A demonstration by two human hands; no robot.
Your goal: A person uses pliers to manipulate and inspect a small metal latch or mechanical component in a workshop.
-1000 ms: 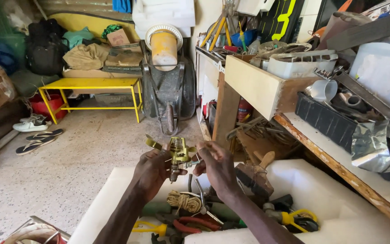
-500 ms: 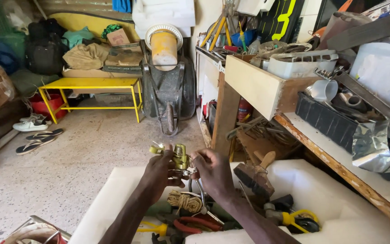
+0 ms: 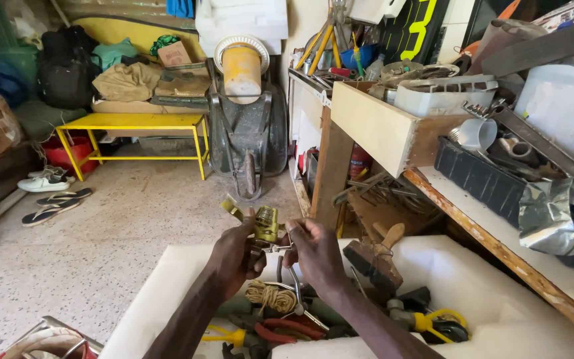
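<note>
My left hand (image 3: 234, 256) and my right hand (image 3: 315, 250) both grip a small yellowish-green metal fitting (image 3: 264, 225) with a ribbed cylinder on top and a thin arm sticking out to the upper left. The fitting is held up between the two hands, above a white foam box (image 3: 500, 299) full of tools. Under the hands lie a coil of tan string (image 3: 270, 294), red-handled pliers (image 3: 286, 329) and a wooden-handled brush (image 3: 377, 256).
A cluttered wooden workbench (image 3: 500, 233) with a drawer (image 3: 383, 129) runs along the right. A wheelbarrow (image 3: 247, 139) stands on end at the back, a yellow low table (image 3: 134, 129) left of it. Sandals (image 3: 54, 199) lie on the speckled floor.
Both hands have shifted a little to the right and closer together on the fitting, which has turned in my grip so its ribbed cylinder now stands up.
</note>
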